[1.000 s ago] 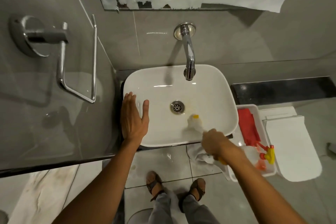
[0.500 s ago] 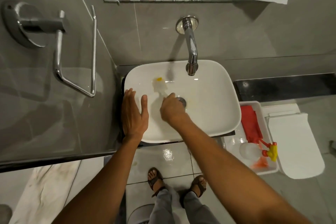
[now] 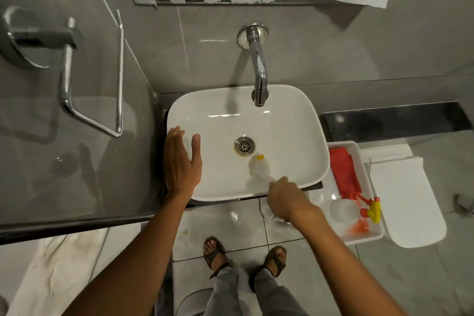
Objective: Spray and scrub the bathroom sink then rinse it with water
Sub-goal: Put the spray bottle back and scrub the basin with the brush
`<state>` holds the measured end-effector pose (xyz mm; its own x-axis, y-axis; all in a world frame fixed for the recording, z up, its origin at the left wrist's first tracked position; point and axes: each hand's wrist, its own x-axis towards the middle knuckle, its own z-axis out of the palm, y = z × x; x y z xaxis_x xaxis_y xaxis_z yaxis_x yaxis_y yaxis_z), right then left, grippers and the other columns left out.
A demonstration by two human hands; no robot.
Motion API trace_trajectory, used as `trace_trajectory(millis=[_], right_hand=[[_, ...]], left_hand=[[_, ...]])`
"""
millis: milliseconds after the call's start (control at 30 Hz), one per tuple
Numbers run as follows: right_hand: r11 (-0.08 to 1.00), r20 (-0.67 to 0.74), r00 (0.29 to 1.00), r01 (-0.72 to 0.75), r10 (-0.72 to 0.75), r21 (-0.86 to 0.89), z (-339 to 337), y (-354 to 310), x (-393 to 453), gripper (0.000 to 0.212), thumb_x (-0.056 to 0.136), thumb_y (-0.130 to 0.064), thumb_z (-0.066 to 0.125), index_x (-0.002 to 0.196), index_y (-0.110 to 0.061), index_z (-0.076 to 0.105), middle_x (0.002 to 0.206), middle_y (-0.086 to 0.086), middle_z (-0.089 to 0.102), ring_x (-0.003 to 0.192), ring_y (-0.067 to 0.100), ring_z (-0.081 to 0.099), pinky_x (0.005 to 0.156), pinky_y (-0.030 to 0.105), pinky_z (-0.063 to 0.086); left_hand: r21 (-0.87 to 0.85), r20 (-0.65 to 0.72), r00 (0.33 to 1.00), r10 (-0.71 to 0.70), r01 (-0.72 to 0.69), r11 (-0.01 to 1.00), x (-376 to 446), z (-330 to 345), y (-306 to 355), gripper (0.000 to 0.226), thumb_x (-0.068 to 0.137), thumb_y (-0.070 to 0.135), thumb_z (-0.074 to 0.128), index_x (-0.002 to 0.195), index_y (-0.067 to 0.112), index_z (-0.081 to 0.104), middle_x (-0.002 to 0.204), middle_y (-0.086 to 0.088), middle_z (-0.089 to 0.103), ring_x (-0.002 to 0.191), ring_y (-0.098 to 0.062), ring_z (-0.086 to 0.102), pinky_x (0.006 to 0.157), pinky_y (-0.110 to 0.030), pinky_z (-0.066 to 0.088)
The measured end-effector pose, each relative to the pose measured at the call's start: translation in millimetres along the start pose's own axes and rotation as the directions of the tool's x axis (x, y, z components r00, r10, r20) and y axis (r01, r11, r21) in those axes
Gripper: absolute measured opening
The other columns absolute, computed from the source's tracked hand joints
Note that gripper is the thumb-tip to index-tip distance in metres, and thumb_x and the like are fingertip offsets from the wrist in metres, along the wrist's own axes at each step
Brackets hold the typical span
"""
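Note:
A white rounded-rectangle sink [image 3: 289,136] sits below a chrome wall tap [image 3: 259,72], with a metal drain [image 3: 244,146] at its middle. My right hand [image 3: 286,199] is shut on the handle of a white scrub brush [image 3: 259,167] with a yellow tip; its head rests on the basin floor just right of and below the drain. My left hand [image 3: 180,161] lies flat and open on the sink's left rim, fingers together, thumb inside the bowl. No water runs from the tap.
A white tray [image 3: 359,235] right of the sink holds a red cloth [image 3: 345,174] and a clear spray bottle [image 3: 343,210] with a red and yellow nozzle. A white toilet lid [image 3: 407,202] lies further right. A chrome towel holder [image 3: 77,72] juts from the left wall. My sandalled feet [image 3: 243,256] stand below.
My right hand swept the brush from the near right of the basin to the far left, then back to near the drain. My left hand stayed on the rim.

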<state>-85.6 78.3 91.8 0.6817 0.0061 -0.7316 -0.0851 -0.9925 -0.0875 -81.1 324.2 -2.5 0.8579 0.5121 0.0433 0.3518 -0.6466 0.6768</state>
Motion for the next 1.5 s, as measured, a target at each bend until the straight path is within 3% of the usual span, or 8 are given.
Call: trace_trajectory(millis=[200, 333, 500, 733, 933, 1067, 1233, 1500], right_hand=[[0.943, -0.110, 0.981, -0.118, 0.159, 0.311, -21, -21, 32, 0.044, 0.112, -0.027, 0.031, 0.140, 0.004, 0.044, 0.142, 0.023, 0.054, 0.129, 0.038, 0.059, 0.102, 0.041, 0.047], [0.984, 0.007, 0.997, -0.081, 0.081, 0.158, -17, -17, 6, 0.041, 0.112, -0.015, 0.028, 0.143, 0.006, 0.046, 0.145, 0.025, 0.048, 0.133, 0.039, 0.054, 0.106, 0.040, 0.045], [0.993, 0.151, 0.987, 0.033, -0.050, 0.111, 15, -56, -25, 0.038, 0.108, -0.011, 0.034, 0.138, 0.002, 0.052, 0.141, 0.024, 0.049, 0.126, 0.041, 0.058, 0.085, 0.035, 0.055], [0.973, -0.186, 0.978, 0.126, -0.089, 0.196, -5, -134, 40, 0.037, 0.111, -0.023, 0.035, 0.140, -0.001, 0.043, 0.137, 0.017, 0.060, 0.128, 0.038, 0.062, 0.099, 0.043, 0.050], [0.993, -0.288, 0.950, -0.113, 0.121, 0.043, -78, -41, 85, 0.048, 0.104, -0.018, 0.045, 0.148, 0.002, 0.043, 0.146, 0.015, 0.054, 0.136, 0.036, 0.057, 0.109, 0.043, 0.046], [0.969, -0.223, 0.956, -0.218, 0.189, -0.115, -71, 41, 56, 0.044, 0.102, -0.017, 0.049, 0.142, 0.001, 0.056, 0.139, 0.016, 0.057, 0.127, 0.036, 0.064, 0.104, 0.043, 0.054], [0.962, 0.054, 0.995, -0.061, 0.079, -0.267, -25, 31, -8, 0.038, 0.105, -0.009, 0.040, 0.135, 0.001, 0.061, 0.136, 0.020, 0.064, 0.124, 0.033, 0.065, 0.095, 0.034, 0.053], [0.973, 0.311, 0.930, 0.144, -0.196, 0.183, -6, -98, -22, 0.035, 0.103, -0.011, 0.032, 0.086, -0.001, 0.061, 0.088, 0.022, 0.066, 0.076, 0.032, 0.066, 0.070, 0.036, 0.056]], left_hand=[[0.007, -0.025, 1.000, 0.012, -0.012, 1.000, -1, 1, 0, 0.087, 0.106, 0.076, 0.018, 0.148, 0.010, 0.056, 0.165, -0.009, 0.051, 0.156, -0.029, 0.045, 0.128, -0.048, 0.039], [-0.006, -0.030, 1.000, 0.005, -0.005, 1.000, -1, 1, -2, 0.086, 0.106, 0.075, 0.019, 0.147, 0.010, 0.056, 0.164, -0.008, 0.051, 0.156, -0.028, 0.044, 0.128, -0.048, 0.039], [-0.034, -0.026, 1.000, -0.011, 0.010, 0.999, -1, 0, -1, 0.088, 0.106, 0.076, 0.016, 0.147, 0.010, 0.056, 0.163, -0.009, 0.052, 0.155, -0.028, 0.046, 0.126, -0.049, 0.041], [-0.058, -0.047, 0.999, -0.006, 0.003, 0.998, -1, 1, -3, 0.089, 0.106, 0.077, 0.017, 0.143, 0.009, 0.060, 0.159, -0.009, 0.057, 0.150, -0.028, 0.051, 0.123, -0.049, 0.044], [-0.048, -0.048, 0.999, 0.012, -0.014, 0.999, 1, 3, -6, 0.084, 0.108, 0.074, 0.019, 0.133, 0.008, 0.063, 0.155, -0.009, 0.060, 0.147, -0.029, 0.053, 0.122, -0.048, 0.045], [-0.048, -0.041, 0.999, 0.012, -0.014, 0.999, 1, 3, -5, 0.086, 0.107, 0.075, 0.018, 0.131, 0.007, 0.065, 0.155, -0.009, 0.060, 0.148, -0.029, 0.053, 0.123, -0.047, 0.044], [-0.082, -0.051, 0.999, 0.016, -0.020, 0.996, -1, 0, -2, 0.085, 0.107, 0.074, 0.020, 0.131, 0.007, 0.065, 0.154, -0.010, 0.061, 0.146, -0.029, 0.054, 0.122, -0.047, 0.046], [-0.111, -0.067, 0.998, 0.019, -0.027, 0.993, -1, -1, -3, 0.085, 0.107, 0.073, 0.024, 0.128, 0.003, 0.067, 0.151, -0.012, 0.062, 0.145, -0.030, 0.055, 0.120, -0.048, 0.046]])
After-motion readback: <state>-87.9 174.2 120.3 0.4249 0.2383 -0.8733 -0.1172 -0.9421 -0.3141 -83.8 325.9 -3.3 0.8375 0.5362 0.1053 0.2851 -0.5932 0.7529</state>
